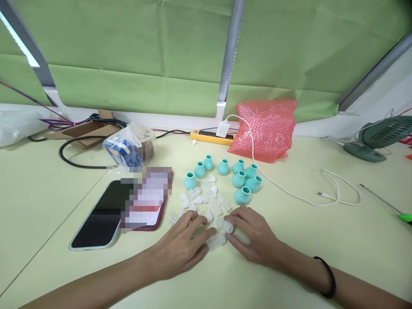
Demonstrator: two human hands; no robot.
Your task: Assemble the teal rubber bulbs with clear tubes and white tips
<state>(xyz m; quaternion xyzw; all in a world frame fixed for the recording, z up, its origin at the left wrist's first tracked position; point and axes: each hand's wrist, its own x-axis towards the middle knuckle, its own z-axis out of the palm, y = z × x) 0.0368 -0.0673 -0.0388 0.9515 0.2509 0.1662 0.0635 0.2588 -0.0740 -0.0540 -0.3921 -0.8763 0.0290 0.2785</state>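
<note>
My left hand (183, 242) is low over the table, its index finger and thumb closed at the end of a clear plastic tube (217, 242). To its right, my right hand (252, 234) pinches another short translucent tube (226, 225) between thumb and index finger. The two tubes are close together but look apart. Just beyond my hands lies a loose pile of small white and clear plastic pieces (206, 197). Several turquoise bulb-shaped pieces with open necks, one a bulb (242, 195) near my right hand, stand around the pile.
Left of my hands lie a dark-screened phone (99, 219) and a red-edged phone (149, 199). Behind are a bagged blue package (127, 148), a yellow power strip (210, 137) and a pink bubble-wrap bag (265, 131). A white cable (289, 195), screwdriver (381, 199) and green fan (373, 137) are right.
</note>
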